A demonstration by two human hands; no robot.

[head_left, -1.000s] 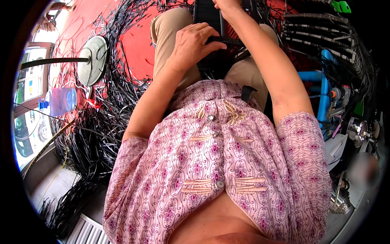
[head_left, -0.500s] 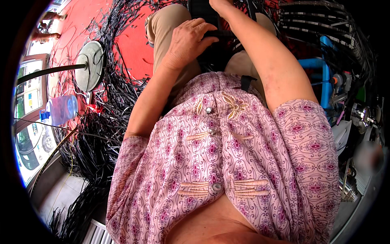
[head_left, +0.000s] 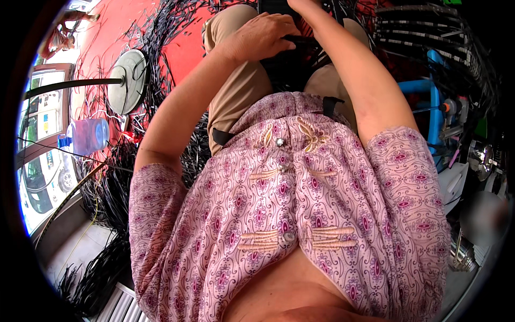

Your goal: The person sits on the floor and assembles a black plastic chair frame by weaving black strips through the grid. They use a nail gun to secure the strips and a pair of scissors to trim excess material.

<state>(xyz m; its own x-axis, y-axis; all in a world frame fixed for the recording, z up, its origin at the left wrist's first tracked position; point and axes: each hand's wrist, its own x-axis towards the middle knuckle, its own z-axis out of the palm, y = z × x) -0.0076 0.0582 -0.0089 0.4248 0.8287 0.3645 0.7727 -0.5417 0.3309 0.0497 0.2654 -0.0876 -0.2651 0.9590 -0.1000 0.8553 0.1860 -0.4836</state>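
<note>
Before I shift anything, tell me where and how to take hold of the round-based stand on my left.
Grip the dark pole close to the round grey base, probably with your left hand, coming from your own side over the black strips. The pole looks slim enough to close around and leaves the middle of the broad, flat base.

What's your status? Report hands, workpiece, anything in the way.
Left hand close by black piece, grip unclear. Right hand mostly cut off by upper edge. Black piece largely hidden. Loose black strips heaped at left.
</note>
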